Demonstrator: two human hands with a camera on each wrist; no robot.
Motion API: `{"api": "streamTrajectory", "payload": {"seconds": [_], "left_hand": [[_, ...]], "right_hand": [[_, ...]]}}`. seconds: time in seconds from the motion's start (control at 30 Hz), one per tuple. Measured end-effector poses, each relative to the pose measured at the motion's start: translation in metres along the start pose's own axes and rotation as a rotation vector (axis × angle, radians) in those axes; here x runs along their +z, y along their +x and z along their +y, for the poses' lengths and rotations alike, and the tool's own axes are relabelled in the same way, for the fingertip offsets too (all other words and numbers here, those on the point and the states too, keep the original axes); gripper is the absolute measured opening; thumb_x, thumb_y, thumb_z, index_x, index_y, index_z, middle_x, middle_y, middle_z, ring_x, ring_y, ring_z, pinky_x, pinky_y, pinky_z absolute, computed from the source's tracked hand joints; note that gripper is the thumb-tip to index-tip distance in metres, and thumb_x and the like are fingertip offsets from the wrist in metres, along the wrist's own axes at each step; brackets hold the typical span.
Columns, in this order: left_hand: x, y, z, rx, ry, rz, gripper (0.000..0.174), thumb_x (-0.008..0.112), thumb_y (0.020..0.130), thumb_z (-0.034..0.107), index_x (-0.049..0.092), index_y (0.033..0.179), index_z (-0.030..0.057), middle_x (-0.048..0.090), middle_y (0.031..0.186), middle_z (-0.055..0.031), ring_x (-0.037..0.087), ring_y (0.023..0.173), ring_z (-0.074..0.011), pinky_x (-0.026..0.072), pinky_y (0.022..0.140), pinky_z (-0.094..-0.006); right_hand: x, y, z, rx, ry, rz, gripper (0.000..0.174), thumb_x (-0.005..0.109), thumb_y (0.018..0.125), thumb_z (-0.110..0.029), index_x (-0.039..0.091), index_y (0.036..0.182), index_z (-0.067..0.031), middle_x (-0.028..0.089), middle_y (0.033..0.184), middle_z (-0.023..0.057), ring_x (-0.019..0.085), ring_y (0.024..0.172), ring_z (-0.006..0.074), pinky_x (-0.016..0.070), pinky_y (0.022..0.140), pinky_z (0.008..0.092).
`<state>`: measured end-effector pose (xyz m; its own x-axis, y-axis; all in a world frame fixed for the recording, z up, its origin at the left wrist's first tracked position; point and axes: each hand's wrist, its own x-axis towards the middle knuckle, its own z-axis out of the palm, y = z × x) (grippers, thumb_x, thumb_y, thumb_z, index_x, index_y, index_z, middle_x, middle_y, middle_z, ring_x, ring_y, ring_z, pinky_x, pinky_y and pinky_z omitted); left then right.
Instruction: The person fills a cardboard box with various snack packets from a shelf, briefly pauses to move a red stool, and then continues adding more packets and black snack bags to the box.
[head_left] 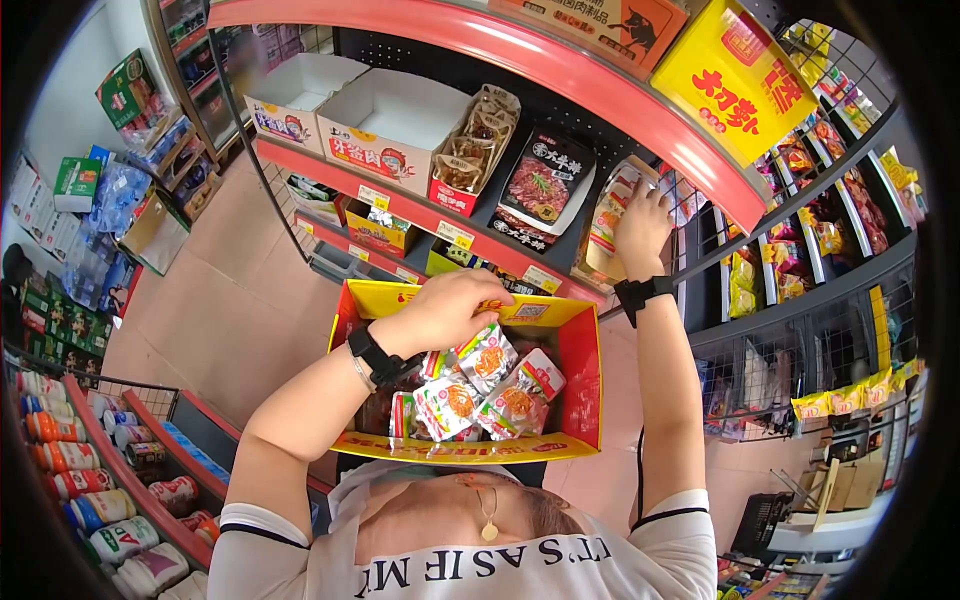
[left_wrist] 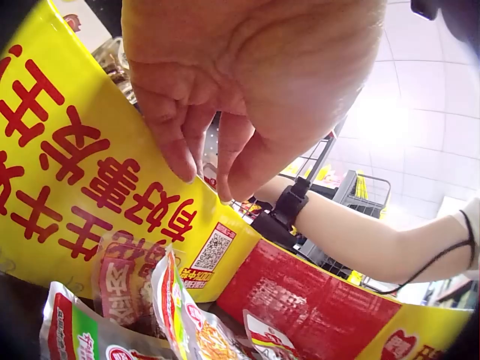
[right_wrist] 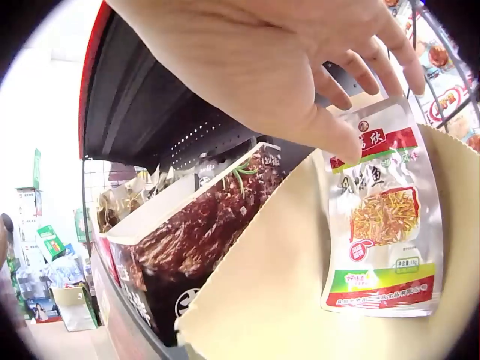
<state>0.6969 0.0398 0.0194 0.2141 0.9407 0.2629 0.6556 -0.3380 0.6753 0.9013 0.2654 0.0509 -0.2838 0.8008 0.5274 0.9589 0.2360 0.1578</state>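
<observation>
While gripping yellow box centre-frame with left hand, touching silver packet, upper right, with open right hand.

My head camera looks down over both hands; each wrist camera looks closely past its palm, two sharing the yellow-and-red cardboard box.

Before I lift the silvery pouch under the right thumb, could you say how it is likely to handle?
The silvery pouch will probably flex, being a film packet. Its glossy surface may slip against the right hand. Looking quite flat, it is probably light.
</observation>
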Motion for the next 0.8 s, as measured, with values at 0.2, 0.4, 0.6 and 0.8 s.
{"api": "streamTrajectory", "payload": {"seconds": [0.2,0.4,0.6,0.8], "left_hand": [[0.000,0.000,0.001,0.002,0.005,-0.003,0.026,0.065,0.075,0.010,0.063,0.100,0.0085,0.060,0.107,-0.0101,0.057,0.100,-0.0294,0.0462,0.085,-0.0379],[-0.001,-0.001,0.000,0.010,0.015,-0.004,0.026,0.065,0.074,0.010,0.063,0.100,0.0086,0.060,0.107,-0.0096,0.057,0.100,-0.0291,0.0464,0.085,-0.0376],[0.001,0.001,-0.001,0.004,0.012,-0.001,0.026,0.066,0.074,0.011,0.064,0.099,0.0087,0.061,0.108,-0.0095,0.058,0.100,-0.0288,0.0465,0.085,-0.0375],[0.000,-0.001,0.001,-0.002,0.005,0.004,0.026,0.066,0.074,0.009,0.064,0.100,0.0078,0.061,0.108,-0.0101,0.058,0.100,-0.0291,0.0468,0.084,-0.0378]], "right_hand": [[-0.019,-0.011,0.011,-0.141,-0.018,-0.198,0.026,0.064,0.073,-0.014,0.061,0.099,-0.0080,0.063,0.087,0.0115,0.061,0.086,0.0302,0.0501,0.073,0.0404],[-0.098,-0.040,0.016,-0.117,0.360,0.161,0.023,0.067,0.072,-0.011,0.060,0.092,-0.0023,0.062,0.083,0.0172,0.062,0.076,0.0321,0.0480,0.069,0.0393],[-0.139,-0.071,0.027,-0.188,1.067,-0.270,0.029,0.066,0.073,0.000,0.059,0.101,-0.0009,0.064,0.085,0.0154,0.063,0.077,0.0191,0.0488,0.069,0.0295],[-0.136,-0.093,0.013,-0.601,1.043,-0.909,0.038,0.065,0.070,0.001,0.060,0.107,-0.0022,0.065,0.094,0.0150,0.063,0.087,0.0244,0.0492,0.076,0.0320]]}}
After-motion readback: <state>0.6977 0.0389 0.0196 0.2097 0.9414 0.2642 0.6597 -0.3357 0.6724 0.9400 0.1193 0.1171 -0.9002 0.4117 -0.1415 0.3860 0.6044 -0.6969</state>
